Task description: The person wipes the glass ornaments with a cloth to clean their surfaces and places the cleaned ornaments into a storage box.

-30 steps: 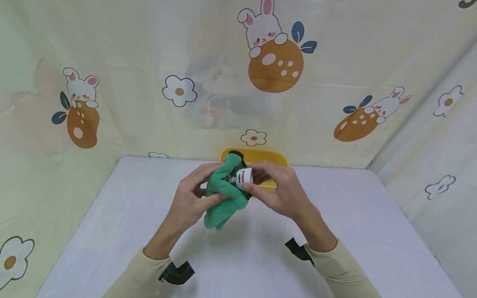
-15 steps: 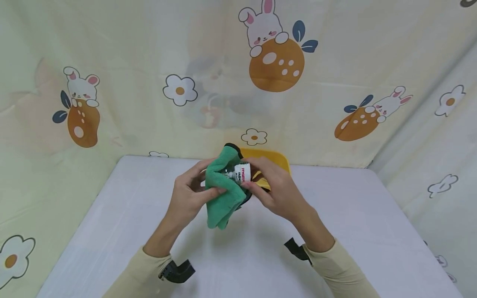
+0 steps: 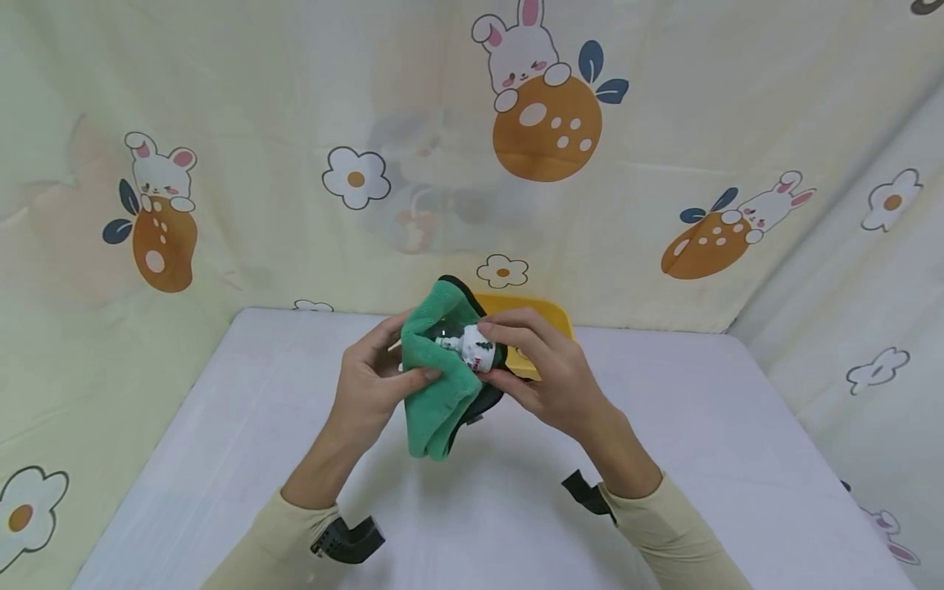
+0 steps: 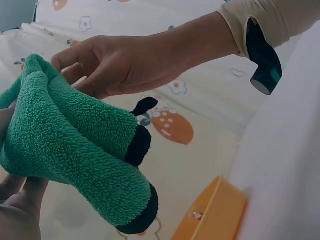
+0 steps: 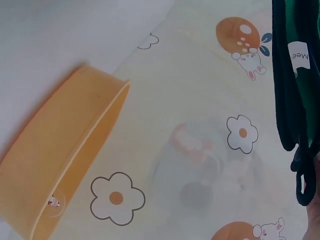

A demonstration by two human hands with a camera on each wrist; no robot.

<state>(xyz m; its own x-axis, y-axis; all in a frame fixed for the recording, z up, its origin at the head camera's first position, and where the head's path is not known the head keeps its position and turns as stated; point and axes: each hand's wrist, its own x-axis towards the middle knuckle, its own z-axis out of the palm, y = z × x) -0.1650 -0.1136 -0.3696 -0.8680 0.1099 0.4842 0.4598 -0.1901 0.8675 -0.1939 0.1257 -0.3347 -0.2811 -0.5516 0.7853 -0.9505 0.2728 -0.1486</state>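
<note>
Locate the thick green terry-textured cloth with dark edging (image 3: pixel 435 393) above the smooth white counter (image 3: pixel 472 516), folded partly around a small white object with green and red markings (image 3: pixel 479 351). Note the clear part of the small object, set between the folds. Observe the left hand (image 3: pixel 372 377) curled around the cloth, thumb across the near face, fingers mostly hidden behind. Observe the right hand (image 3: pixel 556 373) nearly closed, pinching the white end of the small object between thumb below and fingertips above. In the right wrist view, note a white label (image 5: pixel 300 56) and a dark hanging loop (image 5: pixel 305 187) on the cloth. Find the yellow plastic bin (image 3: pixel 534 306) beyond the hands at the rear of the counter, before the cream rabbit-and-flower curtain (image 3: pixel 288 246). Inside the bin, note a clear rounded item with a red-and-white figure (image 5: pixel 53 201).
</note>
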